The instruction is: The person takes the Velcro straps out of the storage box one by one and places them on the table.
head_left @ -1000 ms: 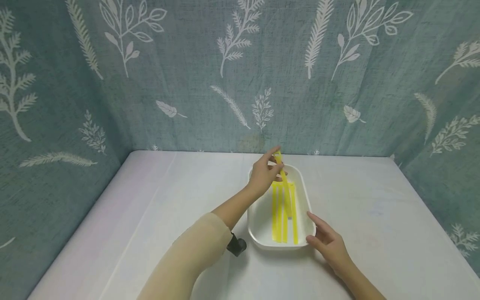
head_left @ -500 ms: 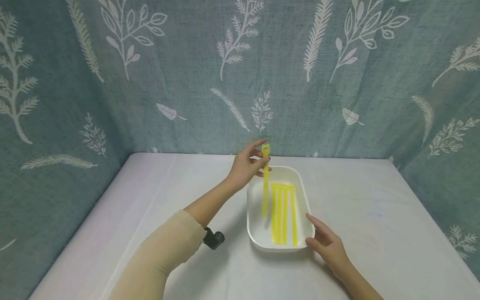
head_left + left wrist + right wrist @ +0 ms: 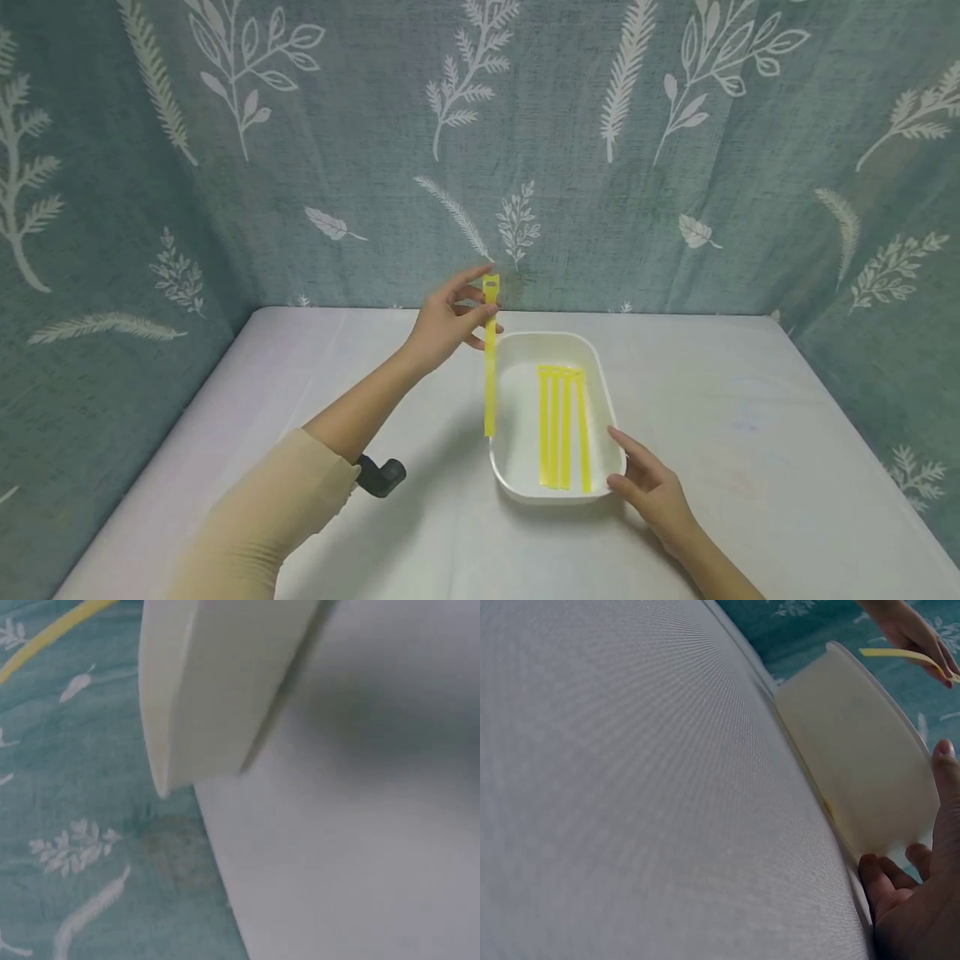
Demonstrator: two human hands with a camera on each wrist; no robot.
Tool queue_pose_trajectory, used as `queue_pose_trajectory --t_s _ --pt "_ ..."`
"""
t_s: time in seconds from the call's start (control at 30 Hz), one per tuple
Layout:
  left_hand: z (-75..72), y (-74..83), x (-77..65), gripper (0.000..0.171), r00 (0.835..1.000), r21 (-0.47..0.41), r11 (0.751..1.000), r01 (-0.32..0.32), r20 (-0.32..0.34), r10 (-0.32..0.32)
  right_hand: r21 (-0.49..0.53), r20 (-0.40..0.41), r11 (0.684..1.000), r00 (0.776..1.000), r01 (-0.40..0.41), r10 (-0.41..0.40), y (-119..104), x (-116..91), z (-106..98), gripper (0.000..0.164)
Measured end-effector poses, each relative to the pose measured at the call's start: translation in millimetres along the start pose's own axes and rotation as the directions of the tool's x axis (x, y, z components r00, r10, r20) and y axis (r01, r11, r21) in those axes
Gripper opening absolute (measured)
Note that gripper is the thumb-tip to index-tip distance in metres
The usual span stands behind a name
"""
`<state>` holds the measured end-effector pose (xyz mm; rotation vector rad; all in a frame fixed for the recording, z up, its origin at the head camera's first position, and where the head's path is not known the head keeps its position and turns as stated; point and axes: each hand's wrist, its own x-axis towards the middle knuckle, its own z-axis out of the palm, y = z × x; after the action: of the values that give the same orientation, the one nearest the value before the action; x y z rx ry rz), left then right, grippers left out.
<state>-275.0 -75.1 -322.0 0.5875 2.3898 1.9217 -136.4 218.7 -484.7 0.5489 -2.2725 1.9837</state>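
Note:
My left hand (image 3: pixel 442 329) pinches a yellow cable strap (image 3: pixel 490 383) just below its slotted head. The strap hangs straight down and overlaps the left rim of a white tray (image 3: pixel 555 336) in the head view. Inside the tray, several more yellow straps (image 3: pixel 566 433) lie side by side, heads toward the back. My right hand (image 3: pixel 660 500) holds the tray's front right corner with thumb and fingers. The right wrist view has this hand (image 3: pixel 922 900) against the tray wall (image 3: pixel 862 750), while the held strap (image 3: pixel 892 653) shows beyond it.
The tray stands on a white-covered table (image 3: pixel 712 400). A teal curtain (image 3: pixel 360 167) with white leaf prints rises behind the table and at both sides. A black device (image 3: pixel 381 477) sticks out from the left wrist.
My left hand has lifted the strap from among the others and carried it leftward, from over the tray to its left rim. My right hand stays at the tray corner.

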Motion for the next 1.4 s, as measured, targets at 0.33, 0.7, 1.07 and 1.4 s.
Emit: queue_pose_trajectory --t_s 0.33,0.7,1.07,1.4 --pt "-36.1 -8.8 -22.5 0.059 1.0 0.006 1.0 0.005 -0.022 -0.005 0.023 0.011 1.0 1.0 0.016 -0.017 1.4 0.1 -0.3 0.053" --pt "-62.2 -42.5 -47.3 0.06 0.997 0.001 1.0 0.03 -0.065 -0.03 0.031 0.008 0.999 1.0 0.021 -0.021 3.6 0.4 -0.6 0.053" --pt "-48.8 -84.7 -43.4 0.057 0.994 -0.008 0.997 0.082 -0.075 -0.082 0.06 0.056 0.996 0.996 0.059 -0.062 5.1 1.1 -3.7 0.052" --pt "-37.2 -106.3 -22.6 0.054 0.986 0.03 0.99 0.139 -0.095 -0.136 0.029 0.05 0.999 0.998 0.031 -0.033 5.2 -0.5 -3.2 0.052"
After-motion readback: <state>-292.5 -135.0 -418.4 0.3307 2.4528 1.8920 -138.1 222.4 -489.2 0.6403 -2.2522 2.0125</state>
